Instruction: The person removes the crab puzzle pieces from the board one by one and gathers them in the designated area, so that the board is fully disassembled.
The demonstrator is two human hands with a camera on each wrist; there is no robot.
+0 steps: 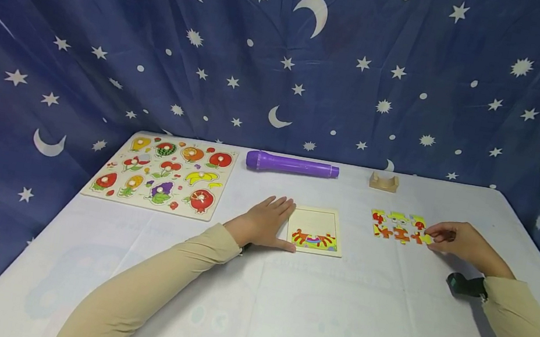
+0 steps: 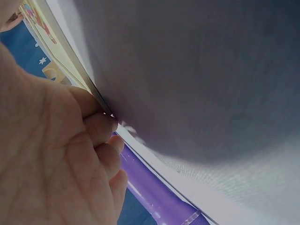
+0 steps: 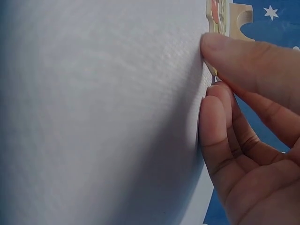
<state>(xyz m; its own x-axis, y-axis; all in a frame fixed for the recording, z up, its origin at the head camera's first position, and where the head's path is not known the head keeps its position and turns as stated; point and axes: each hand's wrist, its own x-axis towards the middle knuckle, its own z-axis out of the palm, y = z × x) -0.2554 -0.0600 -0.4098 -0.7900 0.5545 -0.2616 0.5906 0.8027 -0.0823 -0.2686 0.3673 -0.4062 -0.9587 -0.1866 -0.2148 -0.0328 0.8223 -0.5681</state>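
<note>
right hand (image 1: 465,242) pinches, as far as the fingers let it show, the near right corner piece (image 1: 426,239) of the crab jigsaw pieces (image 1: 400,234), which are set out in two rows, the longer side running left to right. left hand (image 1: 264,220) lies with fingers extended along the left edge of the shallow wooden puzzle tray (image 1: 313,219), thumb at its near corner, holding nothing. what matters most, i'd judge: the tray is straight left of the pinch, with the other pieces between, so a low path that way would likely catch on them. left hand is much nearer the tray, right hand nearer the pieces. the tray's near strip shows crab legs and a rainbow; its far part is bare. behind the tray lies a purple toy microphone (image 1: 297,166), lengthwise left to right; behind the pieces, a notched wooden block (image 1: 384,185). a fruit peg puzzle (image 1: 145,203) lies left of left hand.
</note>
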